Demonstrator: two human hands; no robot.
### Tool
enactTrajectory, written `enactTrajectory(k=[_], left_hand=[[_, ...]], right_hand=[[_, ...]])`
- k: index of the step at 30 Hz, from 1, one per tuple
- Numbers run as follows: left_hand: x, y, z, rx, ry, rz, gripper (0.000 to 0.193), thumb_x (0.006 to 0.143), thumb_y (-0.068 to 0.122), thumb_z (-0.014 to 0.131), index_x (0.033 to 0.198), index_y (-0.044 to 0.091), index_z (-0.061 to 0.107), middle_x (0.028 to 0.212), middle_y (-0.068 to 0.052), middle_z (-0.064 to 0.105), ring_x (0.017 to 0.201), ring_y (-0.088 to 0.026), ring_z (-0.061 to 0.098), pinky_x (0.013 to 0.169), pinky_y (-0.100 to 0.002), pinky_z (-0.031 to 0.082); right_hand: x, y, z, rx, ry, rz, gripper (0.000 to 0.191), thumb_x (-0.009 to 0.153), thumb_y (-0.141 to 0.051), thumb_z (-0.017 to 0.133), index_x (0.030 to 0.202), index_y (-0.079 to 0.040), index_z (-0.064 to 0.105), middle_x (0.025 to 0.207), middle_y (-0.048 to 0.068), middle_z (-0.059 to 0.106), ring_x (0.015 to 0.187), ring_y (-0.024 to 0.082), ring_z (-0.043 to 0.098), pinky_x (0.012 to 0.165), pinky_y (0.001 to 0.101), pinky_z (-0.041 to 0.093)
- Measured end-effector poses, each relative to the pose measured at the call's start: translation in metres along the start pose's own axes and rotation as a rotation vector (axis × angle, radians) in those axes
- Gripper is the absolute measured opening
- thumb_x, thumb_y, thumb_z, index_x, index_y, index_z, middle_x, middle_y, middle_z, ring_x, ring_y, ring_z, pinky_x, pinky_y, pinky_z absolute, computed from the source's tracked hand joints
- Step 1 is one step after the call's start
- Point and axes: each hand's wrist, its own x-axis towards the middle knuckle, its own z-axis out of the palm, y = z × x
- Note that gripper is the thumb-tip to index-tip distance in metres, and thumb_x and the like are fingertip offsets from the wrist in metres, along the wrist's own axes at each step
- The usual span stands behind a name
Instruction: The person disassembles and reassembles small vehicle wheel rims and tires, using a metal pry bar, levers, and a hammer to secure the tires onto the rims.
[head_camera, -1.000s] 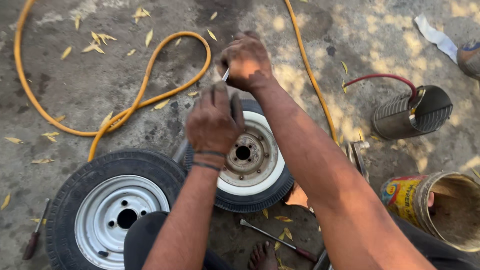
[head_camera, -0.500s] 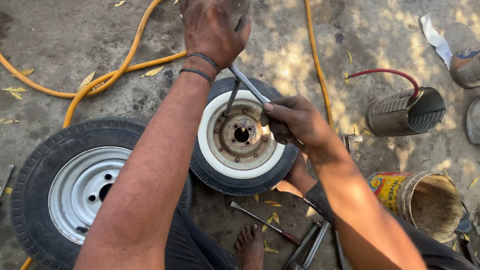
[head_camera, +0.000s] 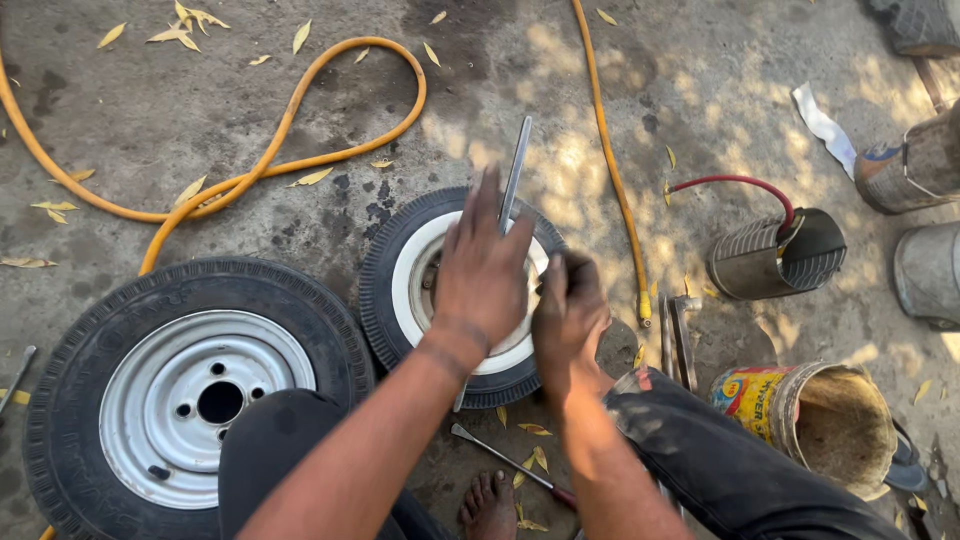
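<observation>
Left hand (head_camera: 485, 265): down from the far rim, now flat over the small wheel (head_camera: 400, 290) hub. Metal bar (head_camera: 514, 172): now pointing away beyond the tyre. Right hand (head_camera: 568, 305): closer in, fisted beside left.

Left hand (head_camera: 485, 265) presses flat on the small black tyre with white steel rim (head_camera: 400, 290), a long grey metal tyre lever (head_camera: 515, 172) jutting out beyond its fingers. Right hand (head_camera: 568, 305) is fisted just beside it, over the rim.

Outdoor tyre-repair yard: 2 wheels (head_camera: 195, 395), air hose (head_camera: 270, 150), stained concrete (head_camera: 700, 90).
</observation>
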Motion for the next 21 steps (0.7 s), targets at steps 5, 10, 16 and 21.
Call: enactTrajectory(k=[5, 10, 16, 21], left_hand=[[-0.101, 0.011, -0.015, 0.003, -0.082, -0.118, 0.064, 0.072, 0.003, 0.072, 0.135, 0.008, 0.06, 0.157, -0.029, 0.028, 0.142, -0.055, 0.035, 0.112, -0.055, 0.034], [-0.079, 0.006, -0.025, -0.141, 0.025, -0.196, 0.064, 0.071, 0.012, 0.078, 0.132, 0.004, 0.058, 0.153, -0.032, 0.035, 0.135, -0.053, 0.042, 0.104, -0.058, 0.042], [-0.048, 0.009, -0.022, -0.323, 0.557, -0.325, 0.03, 0.098, 0.016, 0.064, 0.122, 0.001, 0.057, 0.132, -0.019, 0.067, 0.117, -0.032, 0.07, 0.091, -0.043, 0.06], [0.013, -0.05, -0.058, -0.448, 0.941, -0.251, 0.026, 0.119, 0.0, 0.048, 0.143, -0.003, 0.038, 0.136, -0.02, 0.055, 0.123, -0.022, 0.062, 0.108, -0.037, 0.055]], right_hand=[[0.091, -0.059, 0.02, -0.764, -0.35, -1.231, 0.043, 0.081, -0.029, 0.071, 0.117, -0.006, 0.065, 0.128, 0.017, 0.066, 0.117, 0.034, 0.061, 0.095, 0.041, 0.044], [0.147, -0.079, 0.092, -0.99, -1.125, -1.129, 0.03, 0.092, -0.044, 0.065, 0.087, -0.015, 0.071, 0.096, 0.008, 0.071, 0.106, 0.028, 0.064, 0.103, 0.048, 0.039], [0.169, -0.074, 0.108, -0.886, -0.909, -1.092, 0.027, 0.091, -0.038, 0.065, 0.076, -0.016, 0.07, 0.079, 0.005, 0.071, 0.086, 0.025, 0.069, 0.094, 0.0423, 0.045], [0.119, -0.081, 0.067, -1.025, -0.549, -0.695, 0.032, 0.098, -0.038, 0.065, 0.074, -0.018, 0.072, 0.079, 0.006, 0.072, 0.079, 0.028, 0.068, 0.089, 0.0439, 0.048]])
